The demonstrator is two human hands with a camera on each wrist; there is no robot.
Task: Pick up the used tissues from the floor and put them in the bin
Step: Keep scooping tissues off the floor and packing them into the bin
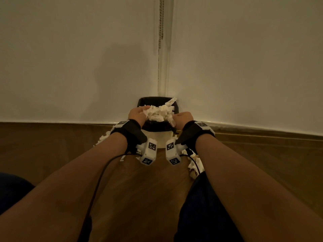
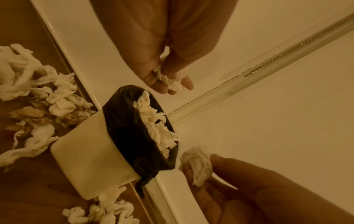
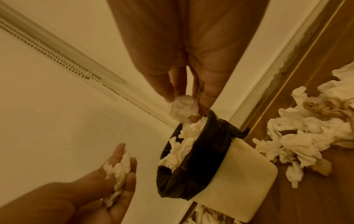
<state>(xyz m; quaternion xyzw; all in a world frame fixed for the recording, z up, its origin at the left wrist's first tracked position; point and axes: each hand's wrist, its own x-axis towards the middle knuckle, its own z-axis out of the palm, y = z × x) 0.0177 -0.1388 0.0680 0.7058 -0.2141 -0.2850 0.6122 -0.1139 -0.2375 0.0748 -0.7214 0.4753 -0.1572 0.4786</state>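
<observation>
Both hands hover over the bin [image 1: 158, 135]: the left hand [image 2: 168, 68] pinches a crumpled tissue wad [image 2: 171, 81], the right hand [image 3: 191, 84] pinches a small tissue ball [image 3: 182, 109]. Feather-light, soft paper; a fingertip pinch anywhere on the crumple should do. The liner rim [image 2: 134, 136] is heaped, seemingly full. More loose tissues [image 2: 38, 91] lie on the floor [image 1: 139, 189] beside the bin's base.

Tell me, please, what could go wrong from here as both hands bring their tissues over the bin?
1. The bin already has tissues heaped above its black liner, so new ones may roll off onto the floor.
2. The left hand has only a loose grip on its wad; bits could drop outside the rim.
3. The right hand pinches its tissue ball near the rim's edge, so it may miss.
</observation>
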